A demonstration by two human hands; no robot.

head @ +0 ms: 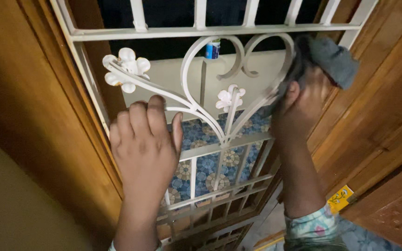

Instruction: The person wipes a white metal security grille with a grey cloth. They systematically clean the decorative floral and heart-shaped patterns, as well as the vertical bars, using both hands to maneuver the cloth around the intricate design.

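Gripping a curved bar of the white metal grille [210,148], the left hand [145,144] has its fingers hooked over the scroll below the larger metal flower [126,69], thumb toward the middle; its grip is closed on that bar. The right hand [298,111] presses a grey cloth [333,58] against the right lobe of the heart-shaped scroll [238,83], its grip closed on the cloth, which bunches above the fingers toward the grille's upper right corner. The heart's long axis runs top to bottom, its point aimed down at the horizontal rail, where a smaller metal flower [229,97] stands on a stem. A small blue-and-white container [213,49] sits behind the grille near the heart's upper notch; its contents cannot be seen. Wooden frame [38,116] boards close in on both sides of the grille, leaving little room at its left and right edges. Below the rail, straight bars run down over a blue patterned tile surface [205,165]. A floral sleeve [312,227] covers the right forearm near the lower edge.
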